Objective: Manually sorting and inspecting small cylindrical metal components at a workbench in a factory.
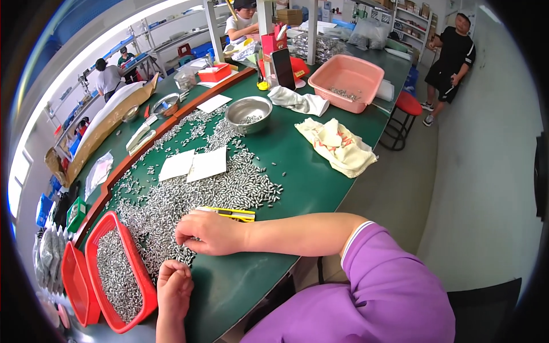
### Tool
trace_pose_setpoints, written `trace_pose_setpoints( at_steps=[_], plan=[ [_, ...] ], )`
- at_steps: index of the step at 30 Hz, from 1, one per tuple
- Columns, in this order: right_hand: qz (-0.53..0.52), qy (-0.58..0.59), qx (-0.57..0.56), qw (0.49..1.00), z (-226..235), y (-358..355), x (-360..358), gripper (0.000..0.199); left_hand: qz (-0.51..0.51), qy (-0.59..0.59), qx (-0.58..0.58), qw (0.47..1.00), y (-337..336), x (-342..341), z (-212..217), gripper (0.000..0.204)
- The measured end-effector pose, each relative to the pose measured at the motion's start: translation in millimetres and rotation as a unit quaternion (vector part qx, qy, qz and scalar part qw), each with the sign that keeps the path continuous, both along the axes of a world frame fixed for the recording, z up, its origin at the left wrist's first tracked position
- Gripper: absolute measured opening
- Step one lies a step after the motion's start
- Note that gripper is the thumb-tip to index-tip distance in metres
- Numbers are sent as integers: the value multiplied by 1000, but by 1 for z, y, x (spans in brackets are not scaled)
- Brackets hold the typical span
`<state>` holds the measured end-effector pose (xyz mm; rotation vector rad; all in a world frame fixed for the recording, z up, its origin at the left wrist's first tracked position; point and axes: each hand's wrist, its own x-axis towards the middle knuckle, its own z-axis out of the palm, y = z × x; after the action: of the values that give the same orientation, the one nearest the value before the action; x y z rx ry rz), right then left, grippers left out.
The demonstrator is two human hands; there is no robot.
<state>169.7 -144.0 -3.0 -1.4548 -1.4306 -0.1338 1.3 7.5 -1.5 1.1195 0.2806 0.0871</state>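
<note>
A broad spread of small silvery metal pins [240,183] covers the green table. Over its near edge, my right hand [214,233] curls its fingers down to the pins, thumb close to the fingertips; whatever it pinches is too small to make out. Just nearer, my left hand [174,286] is closed, thumb against curled fingers, and its contents are hidden. Beyond my right wrist lies a yellow utility knife [237,214], partly covered by the hand. To the left of my left hand, a red plastic basket [150,268] holds many more pins.
Another red basket [74,286] stands farther left. White cards [207,164] lie on the pins, with a steel bowl [249,114] beyond. A cream cloth bag [337,148] and a pink basin [346,77] sit at the far right. A wooden strip [128,157] edges the spread. Several people are in the background.
</note>
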Motion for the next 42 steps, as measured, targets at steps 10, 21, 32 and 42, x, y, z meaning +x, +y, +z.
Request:
trace_pose_setpoints(
  at_steps=[10,21,32,42],
  plan=[
    [5,-5,3,1000,-2,-1,7,9,-15,45,44,998,-1,1,-1,13],
    [42,-22,18,999,-1,-1,-4,11,1,18,11,1000,0,-4,-1,10],
    [136,123,-109,977,7,-6,-6,10,-101,4,-110,989,-4,-1,2,10],
    [179,192,-164,951,11,-12,-18,21,-118,28,-64,991,-3,-2,-1,17]
  ],
)
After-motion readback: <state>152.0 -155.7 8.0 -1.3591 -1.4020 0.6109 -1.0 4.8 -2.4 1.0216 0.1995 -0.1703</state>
